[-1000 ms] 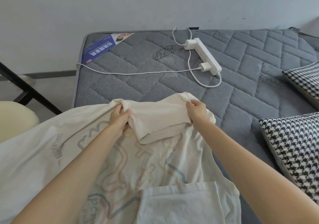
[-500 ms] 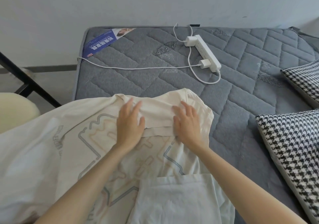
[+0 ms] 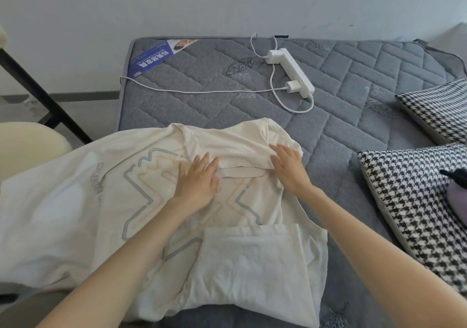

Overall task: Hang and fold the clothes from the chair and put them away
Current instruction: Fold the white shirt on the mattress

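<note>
A cream T-shirt with a grey and beige line print lies spread on the grey quilted mattress. Its far sleeve is folded in over the body, and the near part is folded up. My left hand lies flat, fingers straight, on the shirt at the folded sleeve's lower edge. My right hand presses flat on the sleeve's right end, fingers spread. The shirt's left part hangs past the mattress edge.
A white power strip with two chargers and white cables lies on the far mattress. Two houndstooth pillows sit at the right, a dark and lilac object on the nearer one. A cream chair seat and black frame stand left.
One second ago both hands pinched the sleeve and held it up. They laid it down and opened flat on it; now they have slid slightly apart along the fold.
</note>
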`<state>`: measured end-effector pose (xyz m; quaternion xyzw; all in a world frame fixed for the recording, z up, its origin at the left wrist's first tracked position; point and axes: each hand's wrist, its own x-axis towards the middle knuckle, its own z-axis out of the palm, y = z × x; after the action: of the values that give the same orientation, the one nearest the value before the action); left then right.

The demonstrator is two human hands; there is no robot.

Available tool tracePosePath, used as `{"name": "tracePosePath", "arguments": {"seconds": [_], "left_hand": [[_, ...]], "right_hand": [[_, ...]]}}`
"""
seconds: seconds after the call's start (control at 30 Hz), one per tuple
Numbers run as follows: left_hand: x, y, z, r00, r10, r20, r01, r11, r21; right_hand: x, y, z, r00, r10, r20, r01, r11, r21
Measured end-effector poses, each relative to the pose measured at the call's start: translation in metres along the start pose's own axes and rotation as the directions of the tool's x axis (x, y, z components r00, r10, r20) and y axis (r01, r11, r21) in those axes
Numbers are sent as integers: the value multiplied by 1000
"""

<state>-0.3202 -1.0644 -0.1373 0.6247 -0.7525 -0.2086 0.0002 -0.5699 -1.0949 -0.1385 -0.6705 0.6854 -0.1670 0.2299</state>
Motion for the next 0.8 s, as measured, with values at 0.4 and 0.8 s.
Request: {"name": "tracePosePath", "arguments": {"seconds": [0.4, 0.8], "left_hand": [[-72, 94, 37, 888, 457, 52, -454, 889, -58], [-119, 98, 89, 757, 613, 228, -654, 706, 272]], "right_hand": [[-11, 36, -8, 871, 490, 46, -449, 752, 482], [15, 13, -8, 865, 441, 237, -462, 518, 720]]}}
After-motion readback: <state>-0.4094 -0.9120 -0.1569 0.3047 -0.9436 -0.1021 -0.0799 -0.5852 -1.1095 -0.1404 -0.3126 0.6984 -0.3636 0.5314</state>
